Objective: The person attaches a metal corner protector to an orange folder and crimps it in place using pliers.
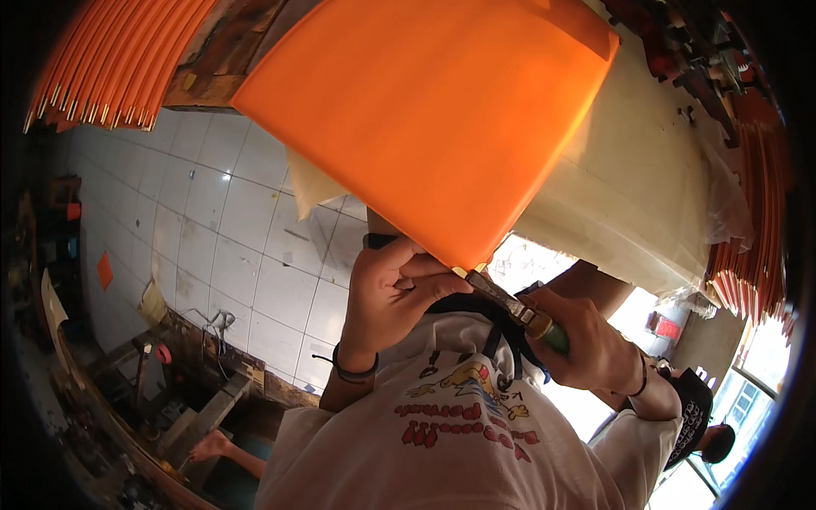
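A large flat orange cover (433,127) lies in front of me, one corner pointing towards my body. A small gold-coloured metal corner piece (460,272) shows at that tip. Closed beside the tip, my left hand (393,293) grips the cover's edge between thumb and fingers; some fingertips are hidden beneath. My right hand (582,340) is wrapped round the green handle of worn metal pliers (507,301). Their metal end meets the cover's corner next to my left thumb. How far the jaws are apart is too small to tell.
Stacked orange covers (119,64) with gold corners lie at the far left, more stacked covers (748,221) at the right. Pale sheeting (637,178) drapes the work surface under the cover. Dark machinery (697,51) stands far right. A person in a dark cap (693,416) is at lower right.
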Motion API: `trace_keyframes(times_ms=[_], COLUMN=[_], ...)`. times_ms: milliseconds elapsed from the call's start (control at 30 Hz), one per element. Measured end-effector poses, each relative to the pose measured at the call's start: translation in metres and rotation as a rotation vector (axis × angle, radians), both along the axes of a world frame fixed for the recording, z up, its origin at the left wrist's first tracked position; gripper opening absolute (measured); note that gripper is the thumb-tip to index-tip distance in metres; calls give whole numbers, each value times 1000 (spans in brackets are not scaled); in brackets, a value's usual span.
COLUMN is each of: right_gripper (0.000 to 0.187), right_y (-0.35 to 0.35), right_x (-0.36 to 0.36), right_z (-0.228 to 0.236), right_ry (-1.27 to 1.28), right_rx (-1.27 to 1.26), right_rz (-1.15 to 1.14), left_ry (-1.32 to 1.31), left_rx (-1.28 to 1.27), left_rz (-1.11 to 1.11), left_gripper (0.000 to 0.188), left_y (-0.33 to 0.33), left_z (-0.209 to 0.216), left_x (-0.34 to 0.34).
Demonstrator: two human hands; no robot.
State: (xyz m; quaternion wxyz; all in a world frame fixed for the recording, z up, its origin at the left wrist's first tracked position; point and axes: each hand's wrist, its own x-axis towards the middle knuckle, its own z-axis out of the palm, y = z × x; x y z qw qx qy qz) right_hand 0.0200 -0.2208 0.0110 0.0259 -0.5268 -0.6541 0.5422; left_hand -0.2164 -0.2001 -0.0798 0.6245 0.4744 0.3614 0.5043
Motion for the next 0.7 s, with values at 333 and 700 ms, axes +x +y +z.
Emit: trace_keyframes(times_ms=[333,700], right_gripper=[34,33], right_y=[9,-5], right_x=[1,14], right_z=[10,3], right_ry=[-52,37], right_rx=[-1,212], right_rz=[63,70], left_ry=[-29,-140], left_rx=[-16,31], left_rz=[2,11], left_gripper=[28,38], left_y=[-2,-6], left_z=[4,-6], left_x=[-2,2])
